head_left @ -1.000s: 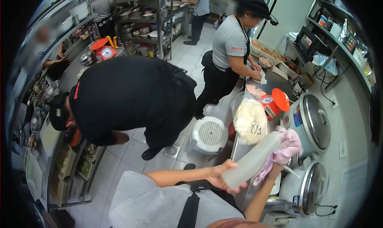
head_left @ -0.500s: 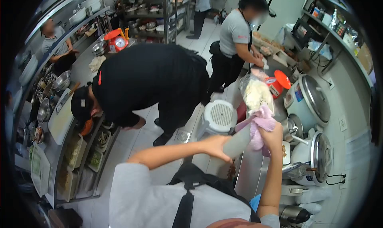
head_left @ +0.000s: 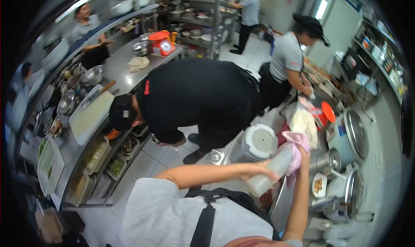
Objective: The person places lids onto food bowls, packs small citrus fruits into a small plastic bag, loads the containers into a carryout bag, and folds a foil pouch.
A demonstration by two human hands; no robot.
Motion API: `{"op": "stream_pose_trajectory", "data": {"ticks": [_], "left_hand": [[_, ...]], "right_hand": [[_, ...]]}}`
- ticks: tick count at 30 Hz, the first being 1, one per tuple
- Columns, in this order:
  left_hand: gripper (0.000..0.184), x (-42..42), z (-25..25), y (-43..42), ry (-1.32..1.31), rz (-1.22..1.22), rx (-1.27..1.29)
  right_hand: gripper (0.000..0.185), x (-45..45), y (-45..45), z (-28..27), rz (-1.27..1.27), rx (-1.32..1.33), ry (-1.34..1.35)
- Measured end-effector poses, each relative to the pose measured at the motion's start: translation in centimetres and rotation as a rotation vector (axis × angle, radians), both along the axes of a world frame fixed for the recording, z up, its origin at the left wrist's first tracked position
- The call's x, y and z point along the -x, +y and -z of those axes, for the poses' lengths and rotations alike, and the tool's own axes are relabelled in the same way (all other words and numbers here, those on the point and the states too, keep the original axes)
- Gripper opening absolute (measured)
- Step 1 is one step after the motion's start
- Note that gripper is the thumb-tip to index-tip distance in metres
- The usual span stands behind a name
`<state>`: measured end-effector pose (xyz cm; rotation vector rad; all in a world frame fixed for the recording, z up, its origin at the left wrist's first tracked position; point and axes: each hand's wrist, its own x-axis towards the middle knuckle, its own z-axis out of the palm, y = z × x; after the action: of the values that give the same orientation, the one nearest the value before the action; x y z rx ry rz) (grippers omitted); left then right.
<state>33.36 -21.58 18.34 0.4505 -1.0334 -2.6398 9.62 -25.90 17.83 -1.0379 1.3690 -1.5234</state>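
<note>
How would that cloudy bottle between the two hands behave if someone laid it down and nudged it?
The cloudy bottle would probably roll, since its long sides look rounded. It is likely fairly stiff, as it looks straight in the grip of the left hand. Its weight is hard to guess, because its contents can't be made out.

The bottle (head_left: 280, 163) was located before the stool (head_left: 259, 140), left of the lidded cookers (head_left: 338, 139). The cutting board (head_left: 93, 117) lay on the left-hand counter (head_left: 135, 78), above food trays (head_left: 103, 159).

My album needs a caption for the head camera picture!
Left hand holds a pale container near one end; right hand holds a pink cloth at the other.
</note>
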Motion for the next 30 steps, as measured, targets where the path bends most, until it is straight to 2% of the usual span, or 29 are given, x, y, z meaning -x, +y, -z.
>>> {"op": "stream_pose_trajectory", "data": {"ticks": [1,2,3,4,6,7,8,9,10,11,12,13,14,15,16,17,18,19,20,21,22,24,25,27,28,30], "left_hand": [[0.063,0.5,2.3,-0.5,0.258,0.147,-0.445],[0.063,0.4,3.1,0.1,0.245,0.089,-0.397],[0.071,-0.7,2.9,0.2,0.169,0.032,-0.276],[0.078,-1.5,2.5,0.1,0.092,-0.016,-0.159],[0.09,-1.4,8.7,-3.8,-0.116,-0.292,0.755],[0.096,-1.7,11.1,-4.8,-0.227,-0.413,1.205],[0.106,-3.8,7.1,-5.1,-0.564,-0.171,1.145],[0.104,-4.7,5.1,-5.2,-0.599,-0.169,1.122],[0.101,-4.9,4.3,-5.2,-0.623,-0.143,1.104],[0.094,-4.1,6.3,-5.9,-0.338,-0.383,1.22],[0.086,-3.7,6.4,-5.9,-0.09,-0.329,0.91],[0.08,-3.3,6.5,-5.9,0.124,-0.267,0.581],[0.075,-4.3,4.3,-6.2,0.176,0.07,-0.133],[0.073,-3.9,4.8,-5.9,0.237,0.072,-0.205],[0.072,-3.3,5.3,-5.7,0.295,0.061,-0.272],[0.07,-3.1,5.3,-6.6,0.161,0.021,-0.16],[0.069,-3.1,5.3,-7.5,0.034,-0.03,-0.036],[0.067,-2.5,5.2,-7.9,-0.038,-0.155,-0.015],[0.066,-1.8,5.1,-8.4,-0.107,-0.294,0.007],[0.063,-1.5,7.5,-10.4,0.16,-0.205,0.677],[0.059,-1.1,5.6,-10.2,0.161,-0.205,0.816],[0.058,-0.3,1.5,-9.6,0.164,-0.227,1.09],[0.056,0.6,1.6,-8.7,0.292,-0.161,0.715],[0.054,1.8,4.0,-7.1,0.199,-0.13,0.25],[0.053,2.2,6.2,-6.8,0.002,-0.159,0.178],[0.056,3.2,6.7,-5.1,-0.041,-0.065,0.208]], "right_hand": [[0.04,0.4,-1.0,2.2,0.019,0.027,0.024],[0.04,1.0,-1.8,4.6,0.045,0.05,0.047],[0.04,0.0,-2.7,4.8,0.084,0.076,0.069],[0.04,-0.4,-3.3,4.9,0.053,0.027,0.26],[0.041,-4.1,-1.3,1.1,0.005,-0.09,0.638],[0.04,-5.5,-1.5,0.0,0.016,-0.326,0.987],[0.041,-6.3,-2.1,0.6,0.037,-0.256,0.982],[0.043,-6.5,-3.0,1.8,0.07,-0.187,0.976],[0.045,-6.1,-3.4,3.0,0.126,-0.134,0.966],[0.048,-5.1,-3.5,4.1,0.154,0.049,0.703],[0.049,-5.0,-3.9,3.8,0.141,0.191,0.491],[0.047,-5.3,-4.5,3.7,0.281,0.186,0.268],[0.047,-7.0,-2.9,0.8,0.177,0.055,-0.195],[0.04,-4.6,-4.4,5.0,0.377,-0.263,0.04],[0.032,-9.0,-1.8,1.6,0.405,0.065,0.147],[0.029,-9.8,-0.6,1.5,0.338,0.222,0.273],[0.028,-11.1,1.5,0.3,0.2,0.171,0.309],[0.029,-12.4,3.4,0.0,0.132,0.288,0.528],[0.032,-14.2,6.0,-0.6,0.023,0.262,0.635],[0.039,-15.5,7.4,-0.1,0.079,0.313,0.9],[0.051,-17.5,7.7,-0.6,-0.062,0.155,0.948],[0.061,-18.7,10.1,-0.1,0.047,0.161,1.161],[0.061,-18.3,10.1,0.0,0.14,0.181,1.13],[0.061,-16.5,9.8,0.9,0.333,0.213,1.072],[0.058,-15.4,9.3,1.1,0.449,0.202,0.806],[0.053,-11.5,8.1,1.1,0.679,0.224,0.282]]}}
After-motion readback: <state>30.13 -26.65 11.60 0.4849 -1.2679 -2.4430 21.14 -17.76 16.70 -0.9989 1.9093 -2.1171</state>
